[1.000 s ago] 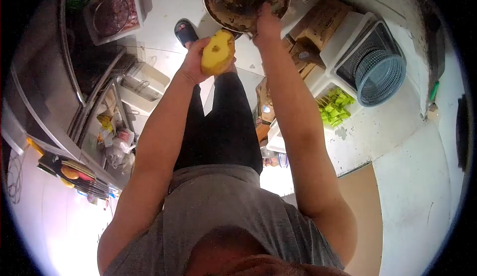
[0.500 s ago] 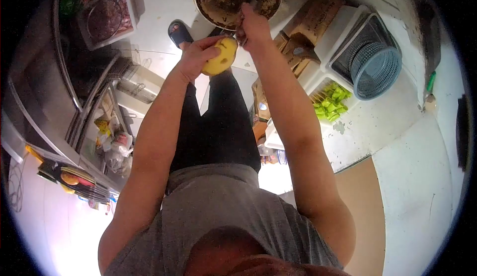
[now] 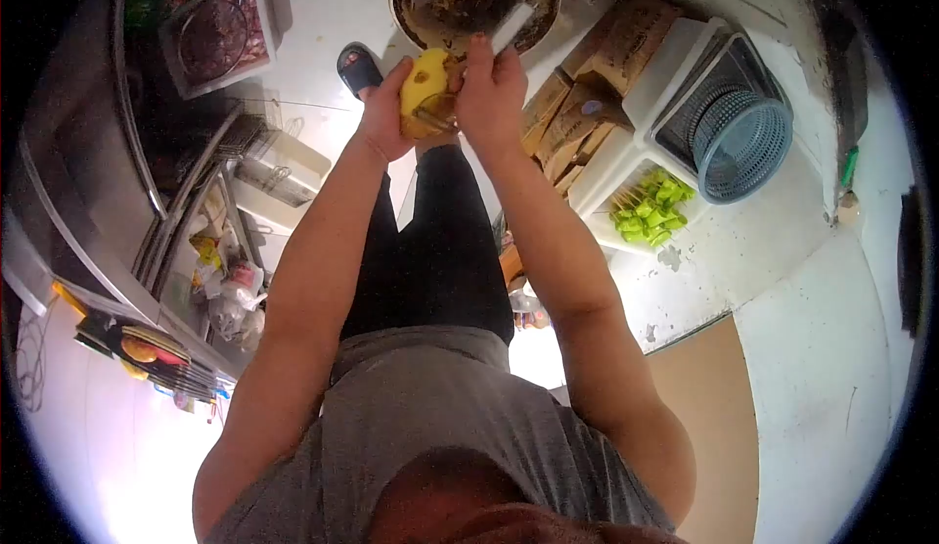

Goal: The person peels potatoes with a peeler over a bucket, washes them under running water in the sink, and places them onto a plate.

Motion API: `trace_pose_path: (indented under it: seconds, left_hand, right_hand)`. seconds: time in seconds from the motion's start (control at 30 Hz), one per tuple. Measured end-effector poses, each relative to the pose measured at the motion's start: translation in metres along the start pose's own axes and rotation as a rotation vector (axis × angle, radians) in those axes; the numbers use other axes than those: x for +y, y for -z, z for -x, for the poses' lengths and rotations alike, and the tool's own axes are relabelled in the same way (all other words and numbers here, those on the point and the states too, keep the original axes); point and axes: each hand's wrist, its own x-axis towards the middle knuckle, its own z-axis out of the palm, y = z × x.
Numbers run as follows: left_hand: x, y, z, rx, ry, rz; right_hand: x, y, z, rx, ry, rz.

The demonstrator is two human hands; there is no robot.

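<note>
My left hand (image 3: 385,115) is closed around a large potato (image 3: 424,76), its upper part bare and yellow, its lower part brown with skin. In my right hand (image 3: 490,96) is a peeler with a white handle (image 3: 511,29) that sticks up past the fingers. The peeler's blade end lies against the potato's lower side, partly hidden by my fingers. Just beyond both hands, a round basin (image 3: 395,11) on the floor holds brown scraps that look like peelings.
A white tub (image 3: 271,30) of reddish pieces stands at the upper left. On the right are cardboard boxes (image 3: 626,40), a blue-grey plastic basket (image 3: 748,148) and green leafy skewers (image 3: 653,206) in a white container. Metal shelving (image 3: 88,231) runs along the left. A sandaled foot (image 3: 359,69) is near the basin.
My right hand has come down from the basin's edge to the potato, bringing the peeler's blade onto its side. The potato has been turned, showing more brown skin at its lower part.
</note>
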Motion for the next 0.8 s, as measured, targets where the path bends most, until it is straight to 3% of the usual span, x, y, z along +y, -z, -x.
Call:
trace_pose_path:
  seconds: [0.03, 0.17, 0.27, 0.33, 0.47, 0.53, 0.63, 0.67, 0.8]
  left_hand:
    - [-0.002, 0.004, 0.0, 0.017, 0.004, -0.019]
    - [-0.002, 0.017, 0.006, -0.031, 0.057, -0.054]
    - [-0.001, 0.021, 0.012, -0.053, 0.051, -0.045]
    - [-0.001, 0.023, 0.005, -0.021, 0.025, -0.057]
    - [-0.008, 0.023, 0.003, 0.017, 0.024, -0.124]
    - [-0.004, 0.026, 0.005, -0.061, 0.06, -0.111]
    - [0.006, 0.036, 0.005, -0.172, 0.127, -0.038]
    - [0.007, 0.034, 0.008, -0.146, 0.117, -0.026]
    - [0.003, 0.024, 0.005, -0.039, 0.027, -0.045]
  right_hand:
    - [0.001, 0.001, -0.001, 0.01, 0.077, 0.097]
    - [0.037, 0.01, -0.076, 0.153, -0.275, 0.049]
    - [0.019, 0.004, -0.066, 0.093, -0.462, -0.497]
    - [0.041, -0.002, -0.053, -0.013, -0.404, -0.198]
    - [0.088, -0.005, -0.065, -0.07, -0.13, 0.059]
    - [0.051, -0.01, -0.068, 0.107, -0.302, -0.138]
    - [0.014, 0.0, -0.065, 0.148, -0.594, -0.521]
    - [0.011, 0.003, -0.059, 0.077, -0.62, -0.43]
    - [0.009, 0.002, -0.039, 0.094, -0.613, -0.543]
